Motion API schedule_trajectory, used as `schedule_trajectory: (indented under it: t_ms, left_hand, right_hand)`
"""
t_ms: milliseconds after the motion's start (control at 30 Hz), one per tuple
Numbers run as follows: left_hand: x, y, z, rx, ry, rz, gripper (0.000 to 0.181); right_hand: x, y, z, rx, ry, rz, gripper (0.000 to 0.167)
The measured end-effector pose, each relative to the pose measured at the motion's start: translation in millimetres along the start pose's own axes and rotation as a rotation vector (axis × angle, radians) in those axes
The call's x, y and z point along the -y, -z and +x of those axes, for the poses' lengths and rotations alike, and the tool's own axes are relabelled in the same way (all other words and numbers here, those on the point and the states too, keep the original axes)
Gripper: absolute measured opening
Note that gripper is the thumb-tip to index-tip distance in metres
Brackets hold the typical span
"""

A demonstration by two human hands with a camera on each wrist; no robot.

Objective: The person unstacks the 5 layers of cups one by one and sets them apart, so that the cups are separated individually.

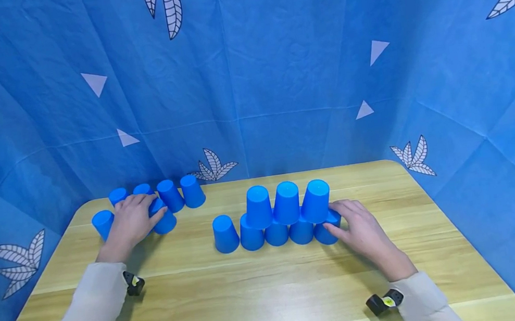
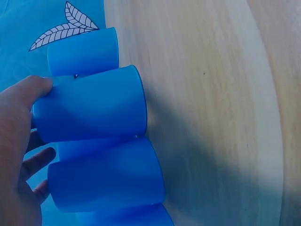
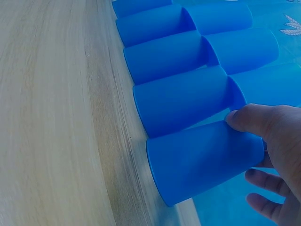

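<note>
L hand (image 1: pixel 133 219) pinches an upside-down cup (image 1: pixel 166 224), axis approx. vert., well L of the worktop's (image 1: pixel 253 297) 5-cup row (image 1: pixel 277 236), whose R-end cup (image 3: pixel 202 162) is gripped by the R hand (image 1: pixel 364 230).

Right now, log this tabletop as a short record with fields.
left hand: grips an upside-down blue cup
left group: more upside-down cups, partly hidden, exact count unclear
right hand: thumb and fingers around the end cup of the bottom row
bottom row: five cups
upper row: three cups, resting on the bottom row
table: light wood
backdrop: blue cloth
</note>
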State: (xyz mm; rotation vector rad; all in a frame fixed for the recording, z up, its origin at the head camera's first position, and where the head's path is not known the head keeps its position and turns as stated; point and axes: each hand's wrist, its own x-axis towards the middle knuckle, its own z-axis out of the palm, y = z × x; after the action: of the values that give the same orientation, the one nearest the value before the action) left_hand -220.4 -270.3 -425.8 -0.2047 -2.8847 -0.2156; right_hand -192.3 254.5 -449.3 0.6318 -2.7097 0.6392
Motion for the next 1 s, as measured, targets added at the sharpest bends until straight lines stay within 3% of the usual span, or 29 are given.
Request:
schedule_trajectory:
  t_ms: [200, 333, 667, 1000]
  left_hand:
    - [-4.8, 3.2, 1.9, -0.005, 0.004, -0.010, 0.063]
    - [-16.3, 11.8, 2.8, -0.018, -0.010, -0.018, 0.067]
    - [-67.5, 32.1, 5.4, -0.129, -0.154, -0.059, 0.052]
    - [-112.9, 45.7, 3.9, -0.154, -0.249, -0.165, 0.051]
  right_hand:
    - [0, 0, 1.3, 0.002, 0.002, -0.002, 0.048]
    - [0, 0, 1.5, 0.009, -0.003, -0.002, 0.048]
    - [-1, 0, 1.3, 0.017, -0.020, 0.004, 0.048]
    - [-1, -1, 1.4, 0.011, -0.015, 0.003, 0.048]
